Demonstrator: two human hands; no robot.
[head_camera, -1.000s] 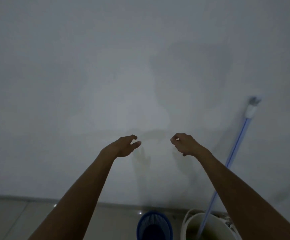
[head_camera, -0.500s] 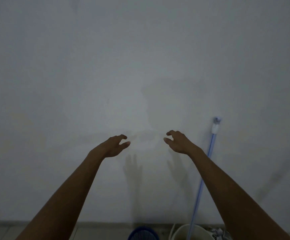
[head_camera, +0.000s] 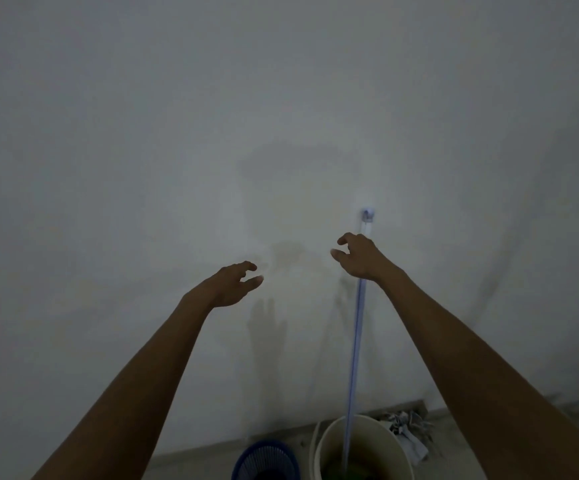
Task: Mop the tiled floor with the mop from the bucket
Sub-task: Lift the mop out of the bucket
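The right hand (head_camera: pixel 360 259) is closing on the top of the mop (head_camera: pixel 357 334), nearer than a moment ago, its fingers loosely curled and gripping nothing. The left hand (head_camera: pixel 231 285) is hovering open. The mop is standing in the bucket (head_camera: pixel 385 441), so a grasp looks imminent.

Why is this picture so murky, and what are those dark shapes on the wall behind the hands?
Head view: dim, grey light dulls every colour; head view: the shapes on the wall are soft-edged shadows, a finger-shaped one below the left hand, a fainter streak beside the mop handle under the right hand, a broad blur higher up; no glare.
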